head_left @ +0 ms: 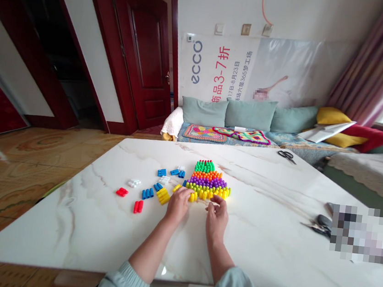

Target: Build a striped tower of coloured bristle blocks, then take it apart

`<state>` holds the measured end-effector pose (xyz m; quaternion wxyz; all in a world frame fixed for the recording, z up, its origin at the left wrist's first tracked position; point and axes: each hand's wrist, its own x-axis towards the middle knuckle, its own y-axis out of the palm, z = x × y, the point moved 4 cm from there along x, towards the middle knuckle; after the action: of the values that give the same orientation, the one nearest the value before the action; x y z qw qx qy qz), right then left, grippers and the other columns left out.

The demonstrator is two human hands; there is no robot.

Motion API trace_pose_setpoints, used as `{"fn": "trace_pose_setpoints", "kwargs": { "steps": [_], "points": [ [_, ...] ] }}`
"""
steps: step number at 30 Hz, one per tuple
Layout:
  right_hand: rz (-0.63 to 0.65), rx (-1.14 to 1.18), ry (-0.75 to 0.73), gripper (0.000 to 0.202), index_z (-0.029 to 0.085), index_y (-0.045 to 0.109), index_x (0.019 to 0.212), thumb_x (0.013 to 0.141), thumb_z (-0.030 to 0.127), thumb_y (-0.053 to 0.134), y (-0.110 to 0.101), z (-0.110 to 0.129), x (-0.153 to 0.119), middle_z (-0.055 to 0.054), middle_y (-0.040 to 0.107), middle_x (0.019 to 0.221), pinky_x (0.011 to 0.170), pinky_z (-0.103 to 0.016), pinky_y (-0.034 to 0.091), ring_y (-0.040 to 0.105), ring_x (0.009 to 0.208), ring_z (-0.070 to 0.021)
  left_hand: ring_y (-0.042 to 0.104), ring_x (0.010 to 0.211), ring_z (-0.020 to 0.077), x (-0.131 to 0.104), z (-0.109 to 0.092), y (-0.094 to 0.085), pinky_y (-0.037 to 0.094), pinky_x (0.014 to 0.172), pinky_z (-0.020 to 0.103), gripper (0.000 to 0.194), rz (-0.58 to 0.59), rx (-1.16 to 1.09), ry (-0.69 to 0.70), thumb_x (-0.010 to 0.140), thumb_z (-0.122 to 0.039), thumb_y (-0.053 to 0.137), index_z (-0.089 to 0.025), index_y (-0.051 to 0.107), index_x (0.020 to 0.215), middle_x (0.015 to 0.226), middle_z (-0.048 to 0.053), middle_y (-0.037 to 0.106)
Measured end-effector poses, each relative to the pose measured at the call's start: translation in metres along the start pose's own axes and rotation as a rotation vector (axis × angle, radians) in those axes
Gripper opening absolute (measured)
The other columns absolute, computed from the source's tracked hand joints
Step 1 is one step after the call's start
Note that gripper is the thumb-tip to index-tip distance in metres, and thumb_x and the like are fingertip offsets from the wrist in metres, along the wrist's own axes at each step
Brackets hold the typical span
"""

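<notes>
A stepped block of small round-topped plastic pegs (207, 182) stands on the white marbled table, in bands of red, green, orange, purple, lime and yellow from back to front. At its front left corner my left hand (178, 204) has its fingers closed on a yellow peg (192, 196). My right hand (218, 214) is just in front of the yellow row, fingers bent, thumb and forefinger apart, with nothing visible between them. Beside my left hand lie a yellow peg cluster (163, 195) and a blue one (147, 193). My left fingers partly hide the block's near left corner.
Red pegs (138, 207), more red pegs (122, 192), white pegs (135, 183) and blue pegs (162, 172) lie to the left. Scissors (286, 157) rest at the far edge; another dark-handled pair (322, 225) is at right, beside a blurred-out item. A sofa (250, 115) stands behind the table.
</notes>
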<state>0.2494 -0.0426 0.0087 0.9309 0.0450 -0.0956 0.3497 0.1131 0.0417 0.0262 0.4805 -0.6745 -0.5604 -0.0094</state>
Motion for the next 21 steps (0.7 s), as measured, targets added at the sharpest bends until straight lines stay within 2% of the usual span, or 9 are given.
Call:
{"fn": "trace_pose_setpoints", "kwargs": {
  "steps": [3,7,10,15,18,21],
  "points": [
    [0.011,0.006,0.007,0.027,0.019,0.055,0.097,0.076,0.035,0.051,0.001,-0.001,0.0,-0.006,0.066,0.092,0.06,-0.031,0.049,0.06,0.062,-0.0158,0.06,0.093,0.0183,0.0,0.0,-0.001,0.051,0.085,0.033,0.028,-0.073,-0.03,0.001,0.083,-0.004,0.043,-0.019,0.063,0.096,0.097,0.006,0.063],
    [0.028,0.015,0.023,0.023,0.019,0.058,0.09,0.077,0.036,0.052,0.001,0.0,-0.001,-0.005,0.068,0.083,0.056,-0.029,0.048,0.059,0.057,-0.0148,0.059,0.088,0.0171,-0.008,-0.005,-0.006,0.052,0.074,0.028,0.019,-0.194,-0.039,-0.049,0.084,-0.008,0.045,-0.018,0.057,0.095,0.096,0.007,0.058],
    [0.059,0.008,0.028,0.021,0.019,0.06,0.086,0.076,0.035,0.052,0.003,0.0,-0.002,-0.005,0.068,0.079,0.054,-0.028,0.048,0.058,0.055,-0.0145,0.059,0.081,0.0163,-0.013,-0.013,-0.007,0.05,0.074,0.028,0.012,-0.128,0.018,-0.022,0.087,-0.014,0.046,-0.019,0.058,0.087,0.087,0.005,0.06],
    [0.091,-0.008,0.024,0.019,0.019,0.061,0.084,0.075,0.033,0.053,0.004,-0.001,-0.002,-0.005,0.069,0.078,0.054,-0.028,0.048,0.058,0.056,-0.0152,0.059,0.093,0.0198,-0.015,-0.02,-0.004,0.048,0.085,0.033,0.014,-0.013,0.112,0.014,0.084,-0.015,0.051,-0.02,0.064,0.087,0.093,0.005,0.065],
    [0.098,-0.001,0.021,0.019,0.019,0.062,0.083,0.074,0.033,0.052,0.004,-0.003,-0.002,-0.004,0.069,0.077,0.054,-0.028,0.049,0.059,0.057,-0.0157,0.059,0.091,0.0197,-0.015,-0.022,-0.006,0.048,0.084,0.033,0.014,-0.009,0.128,0.011,0.084,-0.017,0.052,-0.02,0.066,0.085,0.093,0.005,0.065],
    [0.102,-0.001,0.029,0.019,0.019,0.062,0.084,0.073,0.032,0.052,0.004,-0.006,-0.002,-0.004,0.069,0.076,0.053,-0.028,0.048,0.059,0.057,-0.0161,0.059,0.093,0.0211,-0.016,-0.018,-0.019,0.048,0.086,0.036,0.016,-0.06,0.165,0.002,0.082,-0.016,0.053,-0.021,0.066,0.089,0.094,0.006,0.065]
  ]
}}
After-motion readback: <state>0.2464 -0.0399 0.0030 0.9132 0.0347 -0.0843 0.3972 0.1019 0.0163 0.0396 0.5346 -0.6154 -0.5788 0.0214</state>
